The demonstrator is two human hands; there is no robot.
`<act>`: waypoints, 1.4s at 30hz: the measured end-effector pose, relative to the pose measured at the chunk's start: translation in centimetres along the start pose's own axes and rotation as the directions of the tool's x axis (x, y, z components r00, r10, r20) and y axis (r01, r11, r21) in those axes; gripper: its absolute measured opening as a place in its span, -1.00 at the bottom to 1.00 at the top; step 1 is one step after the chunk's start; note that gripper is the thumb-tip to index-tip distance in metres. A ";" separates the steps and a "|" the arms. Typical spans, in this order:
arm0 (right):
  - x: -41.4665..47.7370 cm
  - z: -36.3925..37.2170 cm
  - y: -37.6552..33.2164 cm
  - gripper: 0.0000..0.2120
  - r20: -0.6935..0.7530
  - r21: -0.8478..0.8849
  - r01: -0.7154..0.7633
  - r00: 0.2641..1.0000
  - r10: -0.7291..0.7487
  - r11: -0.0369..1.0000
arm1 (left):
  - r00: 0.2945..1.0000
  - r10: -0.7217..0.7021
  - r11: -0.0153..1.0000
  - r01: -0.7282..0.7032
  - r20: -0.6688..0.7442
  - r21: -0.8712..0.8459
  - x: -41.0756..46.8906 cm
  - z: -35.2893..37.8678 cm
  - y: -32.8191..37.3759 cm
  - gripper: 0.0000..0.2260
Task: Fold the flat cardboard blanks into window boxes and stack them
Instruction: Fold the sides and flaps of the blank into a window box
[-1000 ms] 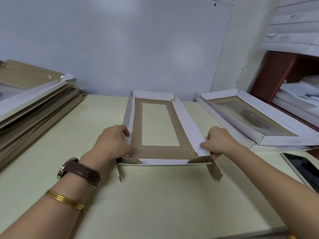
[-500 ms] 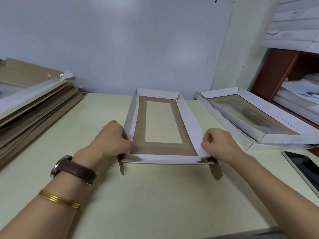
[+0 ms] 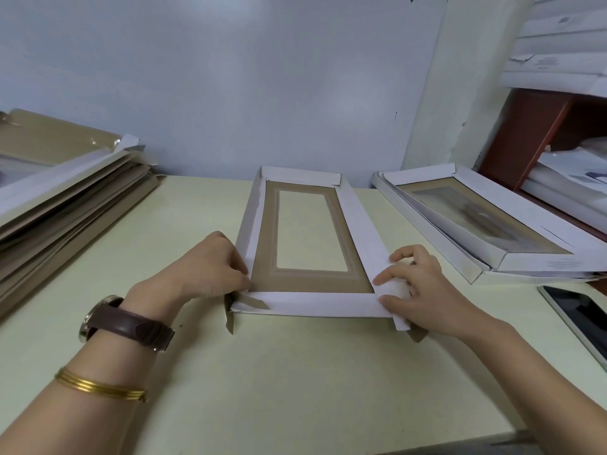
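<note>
A half-folded window box (image 3: 307, 287) lies mid-table, brown inside with a clear rectangular window and white side flaps. My left hand (image 3: 207, 267) pinches its near left corner, where a brown tab sticks out. My right hand (image 3: 417, 284) rests on the near right corner, fingers spread and pressing the white flap down. A stack of flat blanks (image 3: 65, 192) lies at the left. Finished window boxes (image 3: 486, 224) are stacked at the right.
The pale table (image 3: 295, 372) runs to a blue-white wall behind. A dark tablet or phone (image 3: 578, 320) lies at the right edge. A red-brown shelf (image 3: 532, 126) with papers stands at the far right.
The near flap has come up and folded over inward. My right hand has opened from a grip on the corner to spread fingers pressing on it. My left hand stays at the left corner.
</note>
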State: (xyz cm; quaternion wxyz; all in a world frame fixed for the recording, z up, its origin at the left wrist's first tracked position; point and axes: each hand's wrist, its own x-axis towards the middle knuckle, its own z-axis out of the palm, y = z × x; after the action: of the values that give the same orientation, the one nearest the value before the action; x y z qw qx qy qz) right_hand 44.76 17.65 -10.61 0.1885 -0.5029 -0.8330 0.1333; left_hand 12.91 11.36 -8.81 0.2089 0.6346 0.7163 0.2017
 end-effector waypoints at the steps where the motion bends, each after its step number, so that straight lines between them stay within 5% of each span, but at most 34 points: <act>1: -0.1 -0.1 -0.3 -0.80 0.026 -0.058 0.049 0.999 -0.047 0.997 | 1.000 -0.006 1.000 0.006 -0.020 -0.021 0.1 0.1 0.0 -0.81; 6: 0.4 -0.5 -2.0 -0.51 0.229 -0.119 0.133 0.968 -0.103 0.984 | 0.999 -0.025 0.999 0.023 -0.045 -0.046 0.1 0.5 0.3 -0.86; 11: 1.3 -1.0 -3.2 -0.64 0.357 -0.156 0.094 0.933 -0.033 0.983 | 0.994 -0.074 0.996 0.070 -0.085 -0.056 0.2 0.8 0.4 -0.86; 15: 1.5 -1.4 -3.5 -0.90 0.353 -0.136 0.092 0.935 -0.039 0.986 | 0.990 -0.097 0.995 0.093 -0.098 -0.047 0.2 0.9 0.3 -0.76; 20: 1.1 -1.4 -3.3 -0.72 0.357 -0.193 0.127 0.933 -0.050 0.973 | 0.987 -0.127 0.991 0.123 -0.095 -0.044 0.1 1.0 0.6 -0.58; 24: 0.3 -1.1 -3.6 -0.73 0.319 -0.125 0.132 0.944 -0.086 0.983 | 0.986 -0.128 0.991 0.124 -0.109 -0.041 0.1 1.1 0.6 -0.72; 33: -1.3 -0.3 -3.3 -0.60 0.207 -0.152 0.408 0.904 -0.375 0.900 | 0.991 -0.131 0.990 0.130 -0.013 -0.062 0.0 1.0 0.9 -0.52; 39: -1.8 -0.6 -3.6 -0.71 0.224 -0.202 0.447 0.887 -0.404 0.871 | 0.986 -0.164 0.970 0.162 0.005 -0.183 0.0 0.6 0.7 -0.76; 42: -2.3 -1.3 -3.6 -0.37 0.316 -0.195 0.453 0.868 -0.382 0.870 | 0.984 -0.175 0.961 0.177 0.028 -0.214 0.1 0.5 0.5 -0.77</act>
State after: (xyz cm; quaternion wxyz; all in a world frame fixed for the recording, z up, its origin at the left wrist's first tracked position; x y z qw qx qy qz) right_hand 43.52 13.99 -8.40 0.0304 -0.3067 -0.9503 0.0441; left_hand 13.54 11.52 -8.94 0.2965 0.5429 0.7429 0.2559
